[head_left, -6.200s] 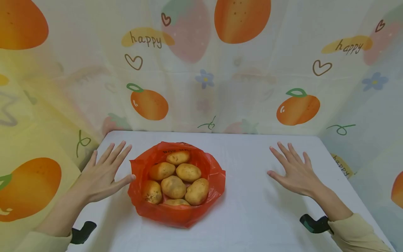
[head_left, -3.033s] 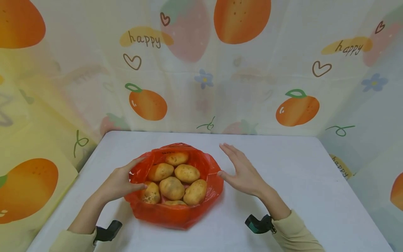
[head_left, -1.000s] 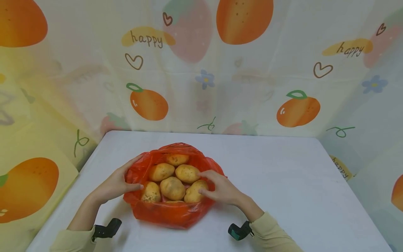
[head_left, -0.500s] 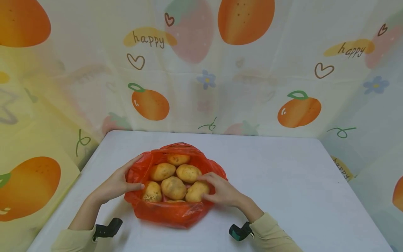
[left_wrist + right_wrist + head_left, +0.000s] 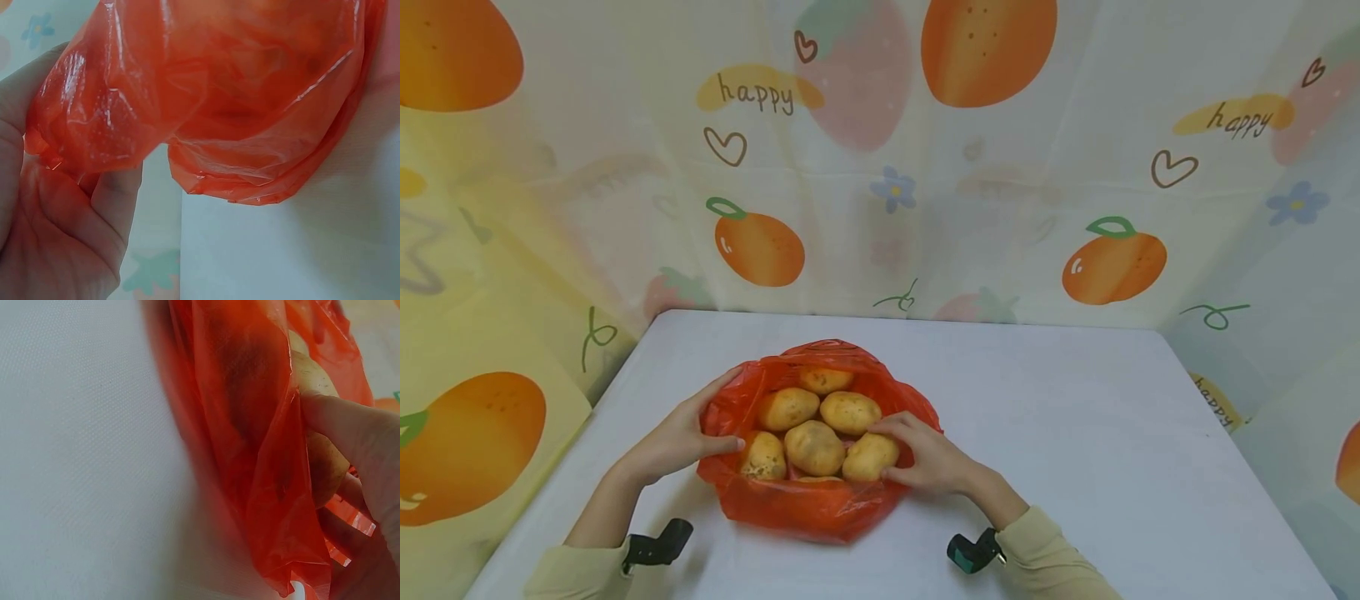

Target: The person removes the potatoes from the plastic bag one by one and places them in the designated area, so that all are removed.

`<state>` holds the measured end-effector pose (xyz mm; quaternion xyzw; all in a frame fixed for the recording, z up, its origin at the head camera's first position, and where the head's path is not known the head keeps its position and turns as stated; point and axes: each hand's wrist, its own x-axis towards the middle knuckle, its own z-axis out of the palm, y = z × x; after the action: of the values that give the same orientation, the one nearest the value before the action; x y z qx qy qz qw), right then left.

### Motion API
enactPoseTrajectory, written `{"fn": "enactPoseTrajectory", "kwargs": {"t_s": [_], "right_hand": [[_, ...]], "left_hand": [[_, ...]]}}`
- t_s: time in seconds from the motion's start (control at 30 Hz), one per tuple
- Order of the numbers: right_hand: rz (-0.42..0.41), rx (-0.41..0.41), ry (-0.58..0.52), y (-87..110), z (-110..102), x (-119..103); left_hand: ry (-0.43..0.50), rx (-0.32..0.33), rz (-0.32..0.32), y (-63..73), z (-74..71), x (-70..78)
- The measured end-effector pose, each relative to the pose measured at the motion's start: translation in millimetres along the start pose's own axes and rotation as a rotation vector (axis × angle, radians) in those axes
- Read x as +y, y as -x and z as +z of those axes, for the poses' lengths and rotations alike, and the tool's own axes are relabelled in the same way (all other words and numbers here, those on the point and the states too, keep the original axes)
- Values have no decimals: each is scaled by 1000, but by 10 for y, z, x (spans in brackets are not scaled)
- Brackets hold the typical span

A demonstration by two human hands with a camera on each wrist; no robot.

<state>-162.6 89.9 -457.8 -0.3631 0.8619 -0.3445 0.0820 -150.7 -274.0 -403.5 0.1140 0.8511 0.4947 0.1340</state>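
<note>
Yellow-brown and oval, a potato [image 5: 870, 457] is grasped between the fingers and thumb of the bare right hand [image 5: 931, 454], at the near right inside an open, crinkled red plastic bag [image 5: 805, 510]. With its thumb inside, the bare left hand [image 5: 677, 437] pinches the bag's left rim. More potatoes [image 5: 814, 447] lie within. Beneath is a white-covered bench [image 5: 1075, 417]; behind, a pale fruit-printed cloth [image 5: 985, 225].

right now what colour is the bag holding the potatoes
The bag is translucent orange-red plastic; the head view shows it best.
</note>
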Motion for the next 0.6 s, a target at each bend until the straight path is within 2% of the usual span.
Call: {"fn": "enactPoseTrajectory", "kwargs": {"t_s": [0.6], "right_hand": [[-13, -4, -5, 3, 46, 68]], "left_hand": [[10, 5, -19, -6, 5, -39]]}}
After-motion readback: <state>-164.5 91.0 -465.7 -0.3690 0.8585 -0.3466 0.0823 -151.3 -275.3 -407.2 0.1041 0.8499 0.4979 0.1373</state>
